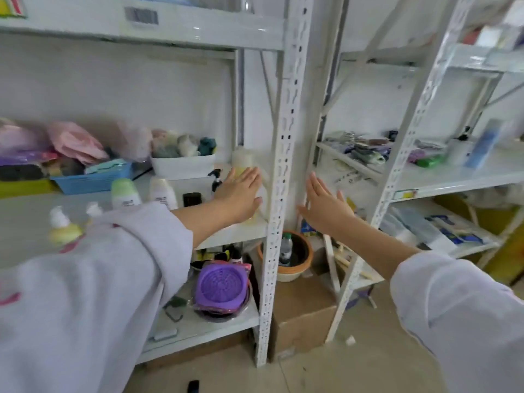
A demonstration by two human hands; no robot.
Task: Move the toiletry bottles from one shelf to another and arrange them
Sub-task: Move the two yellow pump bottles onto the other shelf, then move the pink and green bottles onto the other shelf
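Several toiletry bottles stand on the left shelf (34,219): a green-capped bottle (124,192), a white bottle (162,192), a black pump bottle (216,180), a yellow pump bottle (63,226) and a pale yellow bottle (243,163) by the upright post. My left hand (241,194) reaches flat, fingers spread, in front of the pale yellow bottle; whether it touches the bottle is unclear. My right hand (326,205) hovers open and empty between the two racks. On the right shelf (465,177) a green bottle (429,161) lies flat beside a white jar (460,150) and a blue box (483,144).
A slotted white post (283,165) stands between my hands. A blue basket (93,180) and a white tub (184,165) hold cloths behind the bottles. Below are a purple strainer (222,285), a clay pot (292,259) with a water bottle, and a cardboard box (303,310).
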